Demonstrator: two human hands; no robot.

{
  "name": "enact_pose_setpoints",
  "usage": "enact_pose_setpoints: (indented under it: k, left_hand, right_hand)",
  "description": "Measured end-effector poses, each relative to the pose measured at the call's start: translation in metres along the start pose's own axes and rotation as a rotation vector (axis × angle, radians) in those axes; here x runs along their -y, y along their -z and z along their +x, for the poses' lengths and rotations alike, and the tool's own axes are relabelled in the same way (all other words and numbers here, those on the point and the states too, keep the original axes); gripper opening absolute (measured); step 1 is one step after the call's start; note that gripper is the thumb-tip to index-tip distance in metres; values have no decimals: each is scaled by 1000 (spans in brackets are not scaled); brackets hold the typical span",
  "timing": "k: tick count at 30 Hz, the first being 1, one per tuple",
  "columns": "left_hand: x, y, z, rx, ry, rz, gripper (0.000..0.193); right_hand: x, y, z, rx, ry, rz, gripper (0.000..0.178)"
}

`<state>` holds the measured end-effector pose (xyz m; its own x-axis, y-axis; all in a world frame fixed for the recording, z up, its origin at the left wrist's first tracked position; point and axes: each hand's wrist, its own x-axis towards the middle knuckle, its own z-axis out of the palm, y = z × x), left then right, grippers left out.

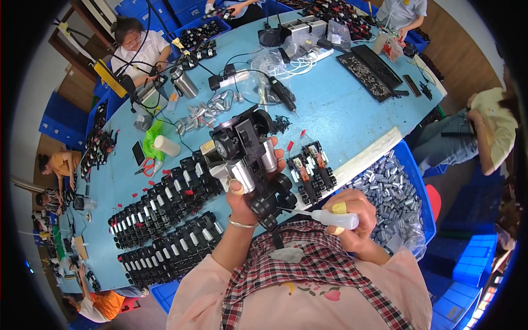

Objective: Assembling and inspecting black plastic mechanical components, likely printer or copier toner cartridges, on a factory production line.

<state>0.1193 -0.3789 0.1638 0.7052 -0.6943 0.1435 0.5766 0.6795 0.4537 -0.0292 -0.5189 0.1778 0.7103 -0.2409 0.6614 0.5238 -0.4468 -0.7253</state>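
My left hand [243, 201] is closed around a black toy car chassis [245, 143] with wheels and silver cylindrical motors, tilted above the table. In my right hand [355, 217] is a small white squeeze bottle [336, 219] with a thin nozzle, its tip pointing left at the wheels on the chassis's near end. Whether the tip touches them I cannot tell. Yellow tape wraps some of my fingers. Left of my left hand, rows of similar black chassis [165, 206] with silver motors lie on the table. Two more chassis [311, 173] lie just right of the held one.
On the blue table [330, 118] lie an electric screwdriver [282, 94], black screws [281, 124], loose motors [201, 116], red scissors [147, 166] and a metal flask [183, 82]. A blue bin of silver motors [388, 190] stands at my right. Co-workers sit around the table.
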Motion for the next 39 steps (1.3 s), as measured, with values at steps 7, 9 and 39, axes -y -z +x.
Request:
enact_pose_setpoints:
  k: [7,9,39]
  left_hand:
    - [-6,2,0,51,91,-85,98]
    - [-3,4,-2,-28,23,-43,87]
    - [-177,6,495,-310,-585,369,34]
  right_hand:
    - [6,1,5,3,-26,13,22]
    - [4,3,9,50,38,-7,24]
    - [-155,153,-104,-834,-678,319,31]
